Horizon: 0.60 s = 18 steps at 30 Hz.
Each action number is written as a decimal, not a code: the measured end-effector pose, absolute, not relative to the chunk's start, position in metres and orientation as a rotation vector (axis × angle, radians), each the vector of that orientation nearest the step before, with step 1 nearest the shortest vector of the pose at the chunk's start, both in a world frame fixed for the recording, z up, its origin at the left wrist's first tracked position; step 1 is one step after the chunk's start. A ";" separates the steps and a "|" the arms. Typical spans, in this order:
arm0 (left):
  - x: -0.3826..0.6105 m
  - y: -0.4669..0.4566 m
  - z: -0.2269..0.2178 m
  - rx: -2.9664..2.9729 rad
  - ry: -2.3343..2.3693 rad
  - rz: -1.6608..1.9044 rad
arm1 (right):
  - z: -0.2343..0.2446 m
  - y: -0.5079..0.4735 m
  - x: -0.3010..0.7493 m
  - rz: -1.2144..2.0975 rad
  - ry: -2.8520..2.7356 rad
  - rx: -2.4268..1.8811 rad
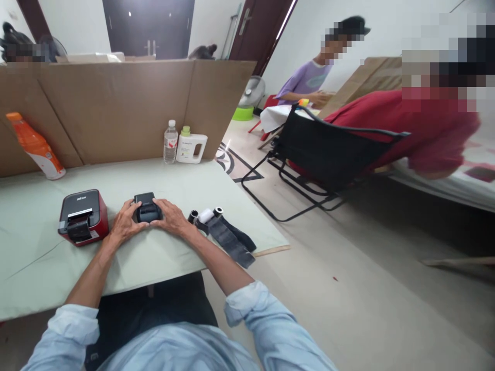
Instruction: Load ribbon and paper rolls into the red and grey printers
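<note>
A small black box-shaped device (146, 207) with rounded corners rests on the pale green tabletop, looking much like a portable printer. My left hand (126, 220) grips its left side and my right hand (169, 216) its right side, the two thumbs almost meeting at the near edge. To the left of my left hand stands a red and black label printer (83, 217), with a dark strip at its front. Just beyond my right wrist lie small rolls (207, 215), black and white, with a length of black ribbon (232, 239) trailing toward the table's right edge.
A cardboard partition (131, 111) runs along the back of the table (31, 268). Before it stand an orange bottle (36, 147), a clear water bottle (170, 143) and a white jug (192, 148). A black folding chair (325, 149) and two seated people are at the right.
</note>
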<state>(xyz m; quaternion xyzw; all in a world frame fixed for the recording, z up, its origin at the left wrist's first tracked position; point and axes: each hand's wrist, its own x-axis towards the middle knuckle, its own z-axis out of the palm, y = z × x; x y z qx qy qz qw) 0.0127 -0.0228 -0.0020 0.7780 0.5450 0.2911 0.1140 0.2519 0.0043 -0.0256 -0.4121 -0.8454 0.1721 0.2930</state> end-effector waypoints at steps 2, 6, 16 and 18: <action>0.012 -0.023 0.000 2.272 1.607 0.830 | -0.026 0.003 0.249 0.457 -2.239 -1.107; 0.008 -0.025 0.001 2.263 1.610 0.786 | -0.028 -0.004 0.242 0.443 -2.200 -1.155; 0.004 0.028 0.020 2.339 1.384 0.605 | -0.034 -0.001 0.234 0.381 -2.157 -1.208; 0.006 0.036 0.024 2.360 1.350 0.561 | -0.032 0.000 0.234 0.359 -2.149 -1.200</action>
